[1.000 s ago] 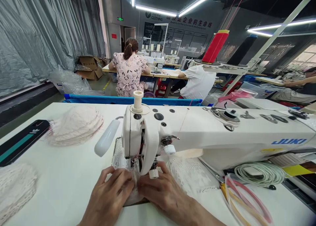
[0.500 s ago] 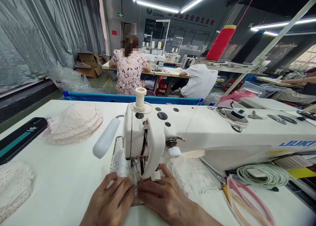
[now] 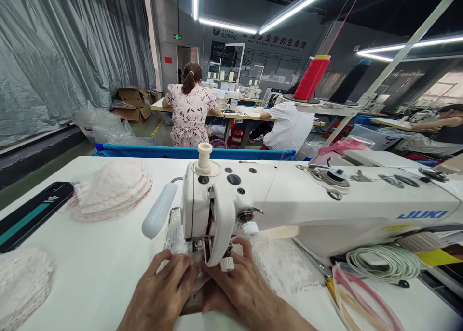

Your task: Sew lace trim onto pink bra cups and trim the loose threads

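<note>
A white sewing machine (image 3: 217, 196) stands before me with its needle end between my hands. White lace fabric (image 3: 176, 237) lies under the presser foot area. My left hand (image 3: 161, 285) is left of the needle, its bent fingers closed on the near edge of that lace. On the other side, my right hand (image 3: 246, 283) has its fingers curled at the fabric by the needle, partly behind the machine's front cover. The fingertips of both hands nearly meet and are partly hidden. More white lace (image 3: 285, 258) spreads out right of my right hand.
Stacked pale fabric cups (image 3: 114, 191), a lace pile (image 3: 23, 285) and a black-and-teal case (image 3: 36, 215) lie on the left. Scissors (image 3: 313, 258), pink and orange strips (image 3: 365, 292) and coiled cord (image 3: 385, 261) lie right. People sit at machines beyond.
My fingers have drawn closer together at the needle, and my right hand has turned slightly inward. The whole view has tilted up a little.
</note>
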`<state>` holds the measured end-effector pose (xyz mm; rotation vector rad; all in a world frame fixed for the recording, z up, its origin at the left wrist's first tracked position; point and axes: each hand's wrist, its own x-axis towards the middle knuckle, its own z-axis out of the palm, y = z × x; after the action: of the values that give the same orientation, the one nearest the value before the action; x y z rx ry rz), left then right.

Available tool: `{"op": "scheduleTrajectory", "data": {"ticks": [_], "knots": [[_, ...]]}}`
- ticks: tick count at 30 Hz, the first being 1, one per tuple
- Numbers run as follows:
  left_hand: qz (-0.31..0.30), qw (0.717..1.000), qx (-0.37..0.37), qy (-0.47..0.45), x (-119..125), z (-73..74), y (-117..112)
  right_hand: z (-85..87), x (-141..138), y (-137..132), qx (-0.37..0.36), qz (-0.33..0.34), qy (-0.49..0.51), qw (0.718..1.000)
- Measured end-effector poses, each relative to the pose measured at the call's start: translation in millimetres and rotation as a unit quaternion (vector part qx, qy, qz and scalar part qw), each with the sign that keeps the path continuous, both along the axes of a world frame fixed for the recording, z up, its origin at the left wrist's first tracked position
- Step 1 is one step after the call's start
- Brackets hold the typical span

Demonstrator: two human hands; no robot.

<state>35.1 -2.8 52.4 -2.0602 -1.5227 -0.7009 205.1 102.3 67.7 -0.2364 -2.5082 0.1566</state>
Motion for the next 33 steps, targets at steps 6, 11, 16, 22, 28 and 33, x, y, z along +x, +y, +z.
{"op": "scheduleTrajectory", "data": {"ticks": [6,11,16,22,28,33], "knots": [[-0.006,0.999,-0.026,-0.021,-7,-0.1,9,-0.1,-6,3,0.010,-0.034,0.014,0.999],[-0.010,1.000,0.006,-0.022,-8,2.6,11,-2.6,-6,3,0.026,-0.045,-0.010,0.999],[0.001,1.000,0.007,-0.008,-7,-2.1,8,-0.6,2,6,0.032,-0.018,0.001,0.999],[-0.001,0.999,0.035,-0.010,-5,-11.4,7,8.9,11,13,0.056,-0.021,-0.008,0.998],[-0.003,0.999,0.047,0.004,-4,-6.0,7,10.3,9,13,0.083,-0.064,-0.014,0.994],[-0.008,1.000,0.026,-0.002,-7,-11.4,5,10.3,9,13,0.076,-0.068,-0.010,0.995]]}}
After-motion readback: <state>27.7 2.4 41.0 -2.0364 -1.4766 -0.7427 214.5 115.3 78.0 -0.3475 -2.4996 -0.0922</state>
